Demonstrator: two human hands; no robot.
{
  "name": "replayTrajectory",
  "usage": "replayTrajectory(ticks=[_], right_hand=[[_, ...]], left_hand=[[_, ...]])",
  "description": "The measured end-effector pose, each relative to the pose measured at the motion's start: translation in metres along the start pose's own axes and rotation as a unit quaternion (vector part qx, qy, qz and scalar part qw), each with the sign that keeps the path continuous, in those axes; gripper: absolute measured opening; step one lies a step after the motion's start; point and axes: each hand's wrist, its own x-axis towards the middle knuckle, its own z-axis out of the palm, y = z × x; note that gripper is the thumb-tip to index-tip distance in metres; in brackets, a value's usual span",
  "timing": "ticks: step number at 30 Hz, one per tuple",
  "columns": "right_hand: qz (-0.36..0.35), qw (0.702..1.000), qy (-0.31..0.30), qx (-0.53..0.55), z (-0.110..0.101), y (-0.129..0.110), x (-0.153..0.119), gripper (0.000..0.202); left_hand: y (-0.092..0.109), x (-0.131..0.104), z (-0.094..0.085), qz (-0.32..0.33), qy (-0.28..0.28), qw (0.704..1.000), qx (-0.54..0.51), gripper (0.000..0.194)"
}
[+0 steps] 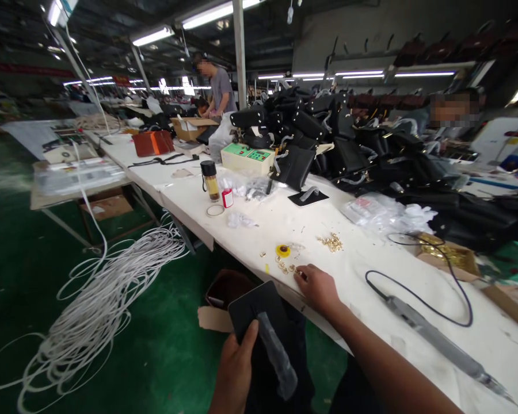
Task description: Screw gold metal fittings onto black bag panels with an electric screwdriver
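Observation:
My left hand point(237, 362) grips a black flat bag panel point(248, 305) below the table edge, thumb on its face. A handle point(276, 356) wrapped in clear plastic runs down from the panel. On the white table, my right hand point(319, 287) is closed, its fingertips down among small gold metal fittings point(281, 264). Whatever is between those fingertips is too small to make out. Just beyond lies a yellow round piece with a dark centre point(282, 250), and farther back a small heap of gold fittings point(332, 242).
At right lies a grey electric screwdriver point(435, 339) with a black cord. Black bags point(302, 138) are piled at the back, near a green-topped control box point(247, 159). A bottle point(209, 181) stands mid-table. Coiled white cable point(99, 322) covers floor at left. A person point(220, 89) stands beyond.

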Motion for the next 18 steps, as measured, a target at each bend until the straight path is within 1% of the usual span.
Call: replayTrajectory(ticks=[4, 10, 13, 15, 16, 18], right_hand=[[-0.005, 1.0, 0.0, -0.006, -0.002, -0.001, 0.0, 0.032], [0.011, 1.0, -0.002, 0.028, -0.006, 0.007, 0.006, 0.02], [0.032, 0.997, 0.003, 0.069, -0.013, 0.007, 0.001, 0.02], [0.048, 0.986, 0.011, 0.157, -0.021, 0.001, -0.011, 0.023], [0.053, 0.973, 0.014, 0.223, -0.026, -0.004, -0.019, 0.026], [0.052, 0.93, 0.015, 0.363, -0.036, -0.017, -0.039, 0.032]], left_hand=[[0.002, -0.001, 0.004, 0.002, -0.011, 1.0, 0.012, 0.054], [0.001, 0.004, 0.006, 0.024, -0.021, 0.999, 0.021, 0.06], [0.001, 0.007, 0.007, 0.042, -0.023, 0.999, 0.025, 0.059], [0.003, 0.009, 0.008, 0.059, -0.027, 0.997, 0.035, 0.055], [0.004, 0.01, 0.008, 0.067, -0.027, 0.996, 0.043, 0.054], [0.007, 0.011, 0.011, 0.084, -0.025, 0.994, 0.064, 0.051]])
